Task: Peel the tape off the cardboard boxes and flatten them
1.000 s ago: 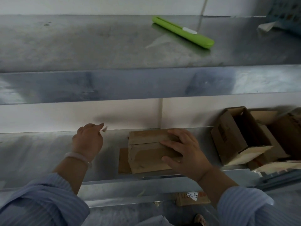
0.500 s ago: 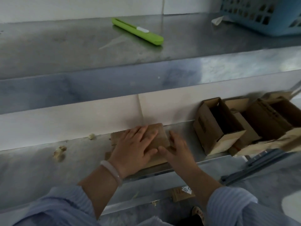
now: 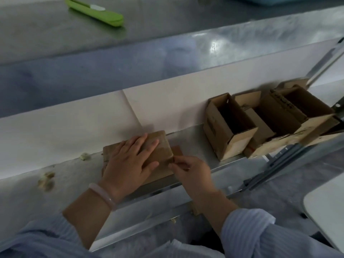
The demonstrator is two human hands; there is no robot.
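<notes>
A small brown cardboard box (image 3: 163,148) lies on the lower metal shelf (image 3: 197,149) in the middle of the view. My left hand (image 3: 130,162) rests flat on its top with the fingers spread. At the box's right near edge, my right hand (image 3: 188,168) pinches what looks like a strip of tape (image 3: 172,159) between thumb and fingertips. Two open cardboard boxes (image 3: 227,127) (image 3: 290,112) stand on the same shelf to the right.
A green box cutter (image 3: 96,13) lies on the upper metal shelf. Crumpled tape scraps (image 3: 45,178) (image 3: 84,156) sit on the lower shelf to the left. A white surface (image 3: 327,209) juts in at the right edge. A cardboard piece (image 3: 195,210) lies below the shelf.
My left hand dropped a tape scrap at the left, then came onto the box top. My right hand slid off the box to pinch at its right edge.
</notes>
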